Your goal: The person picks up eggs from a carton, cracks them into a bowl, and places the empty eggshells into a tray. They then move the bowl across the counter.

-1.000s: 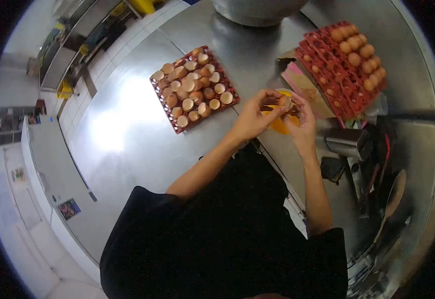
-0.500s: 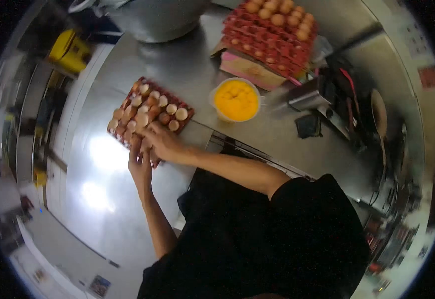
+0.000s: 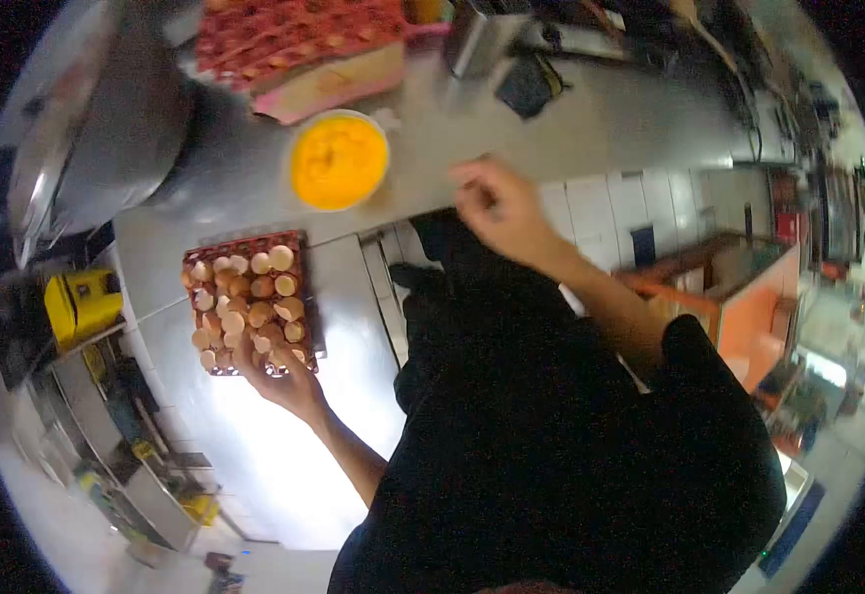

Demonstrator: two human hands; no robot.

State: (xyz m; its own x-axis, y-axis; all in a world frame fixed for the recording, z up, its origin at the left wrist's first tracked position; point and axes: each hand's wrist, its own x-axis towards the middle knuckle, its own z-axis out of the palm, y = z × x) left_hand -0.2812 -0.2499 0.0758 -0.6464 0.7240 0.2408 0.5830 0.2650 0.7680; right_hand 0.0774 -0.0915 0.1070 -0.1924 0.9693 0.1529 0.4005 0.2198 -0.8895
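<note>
My left hand (image 3: 284,384) reaches over the near edge of a red egg tray (image 3: 299,259). Its fingers are spread among the eggshells (image 3: 236,315), touching them; whether it grips one is hard to see. Brown shell halves fill the tray, several with their pale insides facing up. My right hand (image 3: 502,206) is off to the right of the tray, raised near the counter's front edge. Its fingers are curled in and slightly blurred, and anything inside them is hidden. Between tray and stacked trays stands a container of yellow beaten egg (image 3: 339,161).
Stacked red egg trays (image 3: 294,40) rest on a pink-edged carton (image 3: 333,84) at the back. A large grey pot (image 3: 105,129) stands at the left. A dark cloth (image 3: 531,87) lies by a metal box (image 3: 487,40) on the steel counter (image 3: 610,119).
My right hand has left the tray and swung right, its fingers now curled. My left hand stays at the tray. The camera view has turned, shifting the counter items leftward and up.
</note>
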